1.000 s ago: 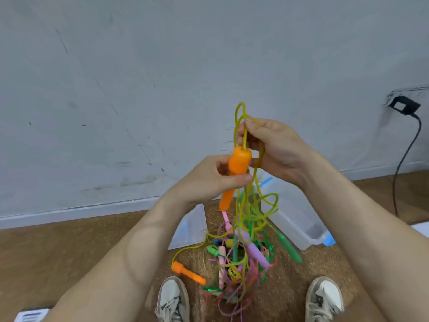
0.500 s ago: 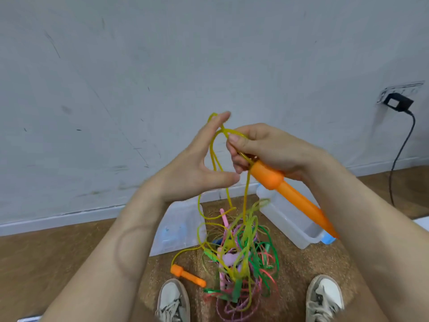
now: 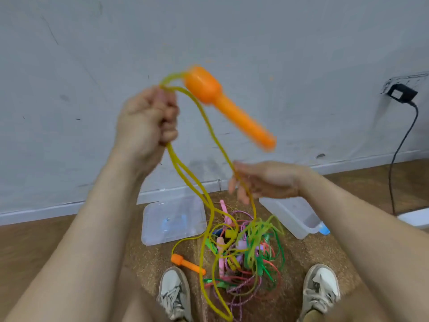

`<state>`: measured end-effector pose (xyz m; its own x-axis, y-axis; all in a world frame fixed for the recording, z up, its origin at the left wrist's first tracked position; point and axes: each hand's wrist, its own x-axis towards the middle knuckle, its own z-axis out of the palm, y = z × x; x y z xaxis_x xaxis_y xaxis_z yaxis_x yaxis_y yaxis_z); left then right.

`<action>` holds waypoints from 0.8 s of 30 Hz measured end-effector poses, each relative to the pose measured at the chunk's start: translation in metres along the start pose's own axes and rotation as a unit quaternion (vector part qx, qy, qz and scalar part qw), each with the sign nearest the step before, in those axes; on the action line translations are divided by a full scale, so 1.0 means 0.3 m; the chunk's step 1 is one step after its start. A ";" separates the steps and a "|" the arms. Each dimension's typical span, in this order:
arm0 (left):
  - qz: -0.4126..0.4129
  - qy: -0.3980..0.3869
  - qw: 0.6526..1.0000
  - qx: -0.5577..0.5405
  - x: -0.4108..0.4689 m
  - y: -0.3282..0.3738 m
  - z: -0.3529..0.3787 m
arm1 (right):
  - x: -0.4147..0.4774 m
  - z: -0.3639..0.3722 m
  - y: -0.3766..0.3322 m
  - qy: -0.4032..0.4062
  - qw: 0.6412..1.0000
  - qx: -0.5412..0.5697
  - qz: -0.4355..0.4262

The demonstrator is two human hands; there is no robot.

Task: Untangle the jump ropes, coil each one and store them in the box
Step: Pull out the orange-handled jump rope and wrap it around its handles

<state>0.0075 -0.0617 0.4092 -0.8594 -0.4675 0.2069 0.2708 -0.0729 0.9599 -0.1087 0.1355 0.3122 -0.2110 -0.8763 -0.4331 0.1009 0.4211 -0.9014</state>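
**knotty_k:** How does that yellow rope point(image 3: 210, 126) handle? The left hand point(image 3: 146, 123) is clenched round a bunch of its strands up high, and the orange handle point(image 3: 226, 105) dangles off the top, blurred.

**ropefixer:** Thin, floppy and light I'd guess — the handle is the only stiff, weighty bit, so it'll swing. Looks smooth, probably slides through a loose grip. The right hand point(image 3: 267, 180) sits lower with its fingers point(image 3: 241, 196) half curled around one strand; can't tell if it's actually pinching.

**knotty_k:** Where to hold it?

**ropefixer:** By the handle, or the cord just beside it. The other orange handle point(image 3: 188, 263) lies on the floor by the left shoe point(image 3: 174, 293), and the rope runs down through the tangled pile point(image 3: 246, 249) between the feet.

**knotty_k:** Room?

**ropefixer:** Plenty overhead — wall ahead though. Box point(image 3: 294, 217) right of the pile, lid point(image 3: 174, 220) to its left.
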 end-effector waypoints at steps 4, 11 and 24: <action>0.025 0.179 0.983 -0.020 0.047 0.013 -0.140 | 0.057 -0.024 0.150 0.083 0.937 -0.325 0.094; -0.155 -0.119 0.714 0.672 0.004 -0.093 -0.112 | 0.022 0.052 -0.094 0.341 0.922 0.071 -0.171; -0.079 -0.093 0.963 0.239 -0.039 -0.169 0.071 | -0.020 0.059 -0.180 0.220 0.919 0.205 -0.254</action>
<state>-0.0054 -0.0337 0.3623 -0.9487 -0.3140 0.0382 -0.0623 0.3040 0.9506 -0.0956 0.1140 0.3634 -0.6964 -0.7176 0.0046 0.2194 -0.2190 -0.9507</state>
